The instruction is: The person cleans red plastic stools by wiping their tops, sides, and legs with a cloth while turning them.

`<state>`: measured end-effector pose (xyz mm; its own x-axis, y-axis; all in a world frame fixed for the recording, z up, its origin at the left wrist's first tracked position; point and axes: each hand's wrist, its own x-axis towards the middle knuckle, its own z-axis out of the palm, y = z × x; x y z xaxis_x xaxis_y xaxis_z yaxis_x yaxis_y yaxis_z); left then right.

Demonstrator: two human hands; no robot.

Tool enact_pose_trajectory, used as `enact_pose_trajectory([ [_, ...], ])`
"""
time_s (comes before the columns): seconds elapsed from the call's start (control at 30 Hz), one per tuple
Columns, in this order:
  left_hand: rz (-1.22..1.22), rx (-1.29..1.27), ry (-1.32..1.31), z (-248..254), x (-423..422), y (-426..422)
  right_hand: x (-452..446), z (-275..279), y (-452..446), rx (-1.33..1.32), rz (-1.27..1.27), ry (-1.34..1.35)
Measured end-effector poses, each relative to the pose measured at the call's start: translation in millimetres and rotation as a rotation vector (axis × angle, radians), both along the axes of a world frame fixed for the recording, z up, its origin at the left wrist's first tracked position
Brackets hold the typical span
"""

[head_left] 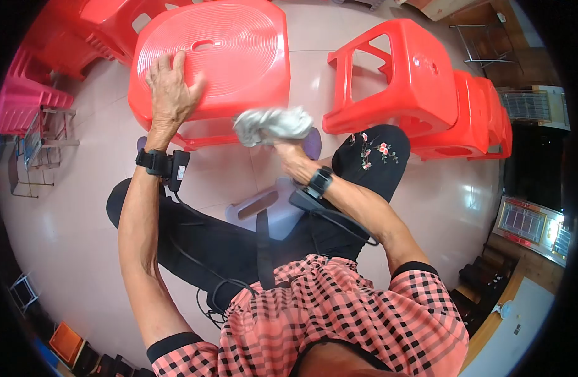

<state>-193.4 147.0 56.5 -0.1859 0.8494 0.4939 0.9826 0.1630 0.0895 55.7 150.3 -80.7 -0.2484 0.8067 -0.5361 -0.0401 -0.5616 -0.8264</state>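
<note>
A red plastic stool (251, 69) with a ringed seat and a small slot in its middle stands right in front of me. My left hand (172, 94) lies flat on the left part of that seat, fingers spread. In my right hand (294, 158) is a crumpled grey-white cloth (273, 124), slightly blurred, by the near right corner of the stool. The fingers wrapped in the cloth are partly hidden. Whether the cloth touches the stool, I cannot tell. Both wrists wear black straps with small devices and cables.
Several red stools (421, 81) lie on their sides at the right. More red stools (110, 25) and a pink stack (31, 94) stand at the left, near a metal frame (47, 141). A pale stool (273, 201) is beneath me. Cables hang by my legs.
</note>
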Motion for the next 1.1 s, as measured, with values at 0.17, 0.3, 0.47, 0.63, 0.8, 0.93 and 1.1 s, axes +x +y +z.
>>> enact_pose_trajectory([
  [0.17,-0.011,0.001,-0.007,2,3,-1,-7,-116,16,-0.007,0.066,-0.069],
  [0.3,-0.03,0.001,-0.004,2,-1,0,39,-91,61,-0.353,0.01,-0.191],
  [0.47,-0.044,0.0,0.006,3,0,0,35,2,115,0.096,-0.12,0.013],
  [0.63,-0.075,-0.024,0.0,5,-3,-2,10,26,134,0.221,0.193,0.351],
  [0.8,-0.187,-0.032,-0.057,9,-58,-23,-41,3,53,0.054,-0.072,0.062],
  [0.93,0.081,-0.095,0.298,18,-94,-47,-52,66,-21,0.107,0.082,0.025],
  [1.1,0.064,-0.138,0.002,30,-41,-68,-40,34,-24,0.193,0.204,-0.009],
])
